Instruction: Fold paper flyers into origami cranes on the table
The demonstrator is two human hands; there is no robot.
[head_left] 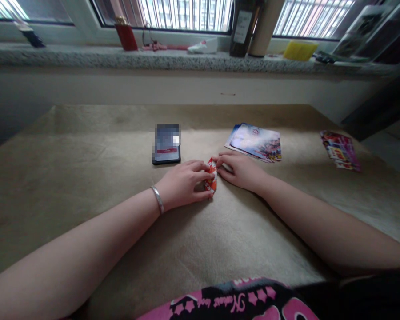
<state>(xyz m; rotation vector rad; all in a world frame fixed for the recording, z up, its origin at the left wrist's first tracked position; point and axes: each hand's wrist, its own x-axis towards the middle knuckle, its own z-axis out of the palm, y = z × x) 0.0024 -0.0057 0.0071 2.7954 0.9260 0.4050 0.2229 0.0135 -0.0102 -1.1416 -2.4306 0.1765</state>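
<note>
A small red and white folded paper piece (212, 178) lies on the beige cloth-covered table (86, 178) between my hands. My left hand (183, 184), with a silver bangle on its wrist, curls around the paper's left side with fingertips on it. My right hand (240, 171) pinches the paper's top right edge with thumb and forefinger. Both hands rest on the cloth.
A black phone (166, 144) lies just beyond my left hand. A stack of colourful printed sheets (255, 142) lies beyond my right hand, and another printed sheet (340, 150) at far right. A stone windowsill (120, 58) behind holds a red cup (126, 36), a bottle (242, 26) and a yellow object (300, 50).
</note>
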